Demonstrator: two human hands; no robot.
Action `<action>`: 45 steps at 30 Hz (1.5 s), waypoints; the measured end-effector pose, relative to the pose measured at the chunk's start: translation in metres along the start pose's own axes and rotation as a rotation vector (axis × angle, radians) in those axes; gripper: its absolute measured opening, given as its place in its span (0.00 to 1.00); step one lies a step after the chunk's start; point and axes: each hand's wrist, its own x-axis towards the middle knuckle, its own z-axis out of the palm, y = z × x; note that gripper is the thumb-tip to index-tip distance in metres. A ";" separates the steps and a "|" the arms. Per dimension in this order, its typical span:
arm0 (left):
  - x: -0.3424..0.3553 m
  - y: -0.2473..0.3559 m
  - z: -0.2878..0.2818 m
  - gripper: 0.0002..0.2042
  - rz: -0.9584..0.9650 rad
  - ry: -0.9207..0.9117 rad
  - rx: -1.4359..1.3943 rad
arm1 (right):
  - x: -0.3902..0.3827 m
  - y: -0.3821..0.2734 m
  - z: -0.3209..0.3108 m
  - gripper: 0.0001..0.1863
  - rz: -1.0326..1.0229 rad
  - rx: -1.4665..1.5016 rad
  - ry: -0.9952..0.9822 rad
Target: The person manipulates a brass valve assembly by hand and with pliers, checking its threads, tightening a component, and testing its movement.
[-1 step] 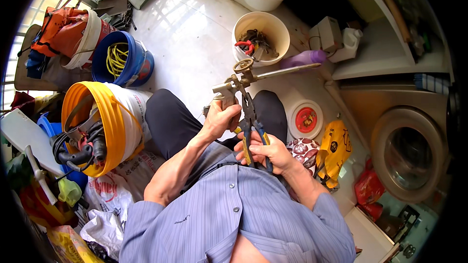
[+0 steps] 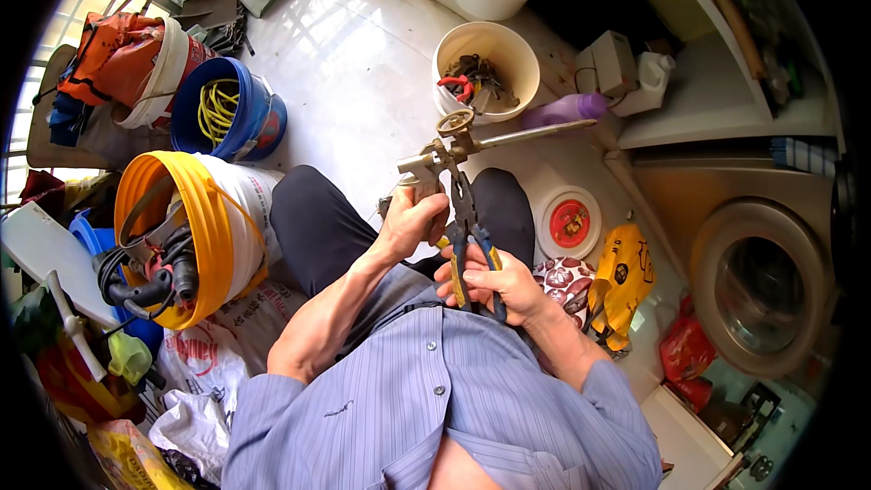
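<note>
My left hand [image 2: 415, 222] is closed around the lower body of a metal fitting [image 2: 442, 156] held up between my knees. It has a round wheel [image 2: 455, 122] on top, a short tube end on the left and a long thin rod [image 2: 535, 133] reaching right. In my right hand [image 2: 505, 286] is a pair of pliers [image 2: 464, 209] with blue and yellow handles, its jaws pointing up against the fitting. The handles stand somewhat apart, with fingers behind and between them. Whether the jaws grip the fitting cannot be made out.
Beyond my knees stands a cream bucket [image 2: 445, 44] with metal bits and a red-handled tool. To the left are a yellow bucket [image 2: 136, 183] of power tools and a blue bucket [image 2: 186, 113] with yellow cord. A purple bottle [image 2: 567, 110], white lid [image 2: 546, 222] and washing machine [image 2: 697, 277] are right.
</note>
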 end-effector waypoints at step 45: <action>-0.002 -0.026 0.002 0.28 0.132 0.117 0.137 | 0.012 -0.031 0.007 0.33 0.076 -0.102 -0.184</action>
